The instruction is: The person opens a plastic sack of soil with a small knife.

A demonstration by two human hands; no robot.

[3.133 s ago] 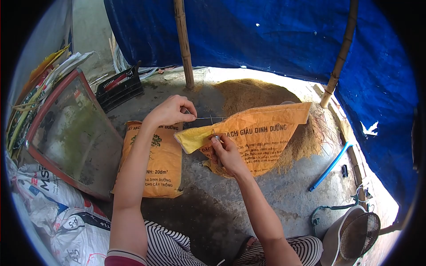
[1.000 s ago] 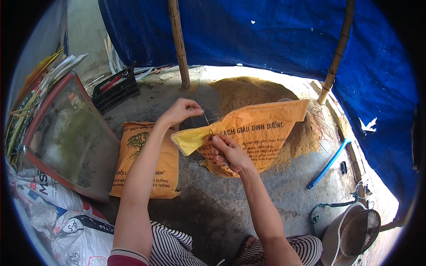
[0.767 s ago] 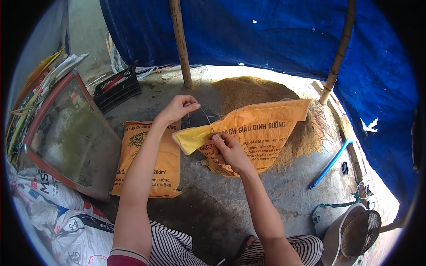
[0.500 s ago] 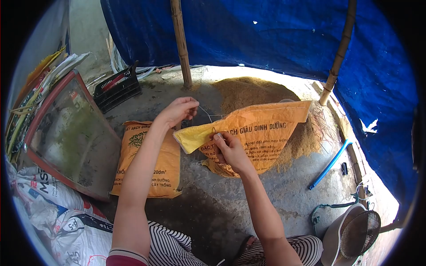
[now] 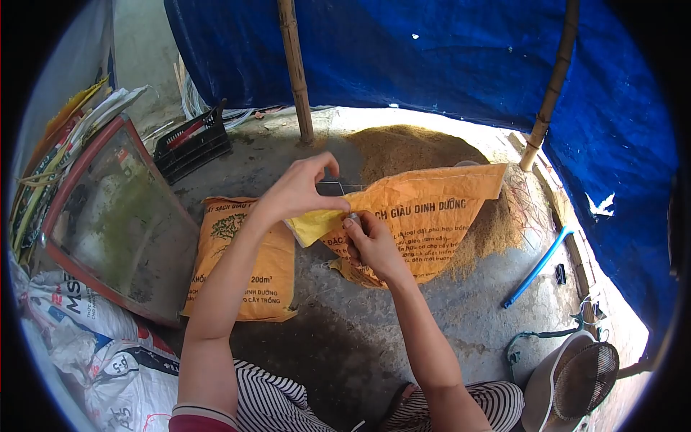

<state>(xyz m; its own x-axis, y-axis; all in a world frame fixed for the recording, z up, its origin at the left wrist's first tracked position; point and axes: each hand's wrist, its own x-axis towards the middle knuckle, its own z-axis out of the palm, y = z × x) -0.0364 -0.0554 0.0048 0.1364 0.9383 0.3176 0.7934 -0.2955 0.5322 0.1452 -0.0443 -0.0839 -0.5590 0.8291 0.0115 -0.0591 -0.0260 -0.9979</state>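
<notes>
An orange woven bag (image 5: 432, 209) with dark print hangs before me, its yellow inner side (image 5: 309, 225) folded out at the left end. My right hand (image 5: 369, 241) is closed on its edge, the thumb pressed against the fabric. Over the yellow fold is my left hand (image 5: 306, 189), with its thumb and forefinger apart in a curve. The left thumb tip comes close to the right fingertips. A thin thread (image 5: 332, 183) runs between the left hand and the bag's top edge. The left hand's other fingers are partly hidden.
A filled orange bag (image 5: 248, 281) lies on the concrete floor. Behind is a brown grainy heap (image 5: 403, 147). At left stand a red-framed pane (image 5: 119, 216), a black crate (image 5: 191, 147) and white sacks (image 5: 133, 381); at right, a blue tube (image 5: 536, 270) and a bucket (image 5: 547, 381).
My left hand has moved right and down to the bag's edge, and its thumb and forefinger have spread apart. The right hand and the bag have barely moved.
</notes>
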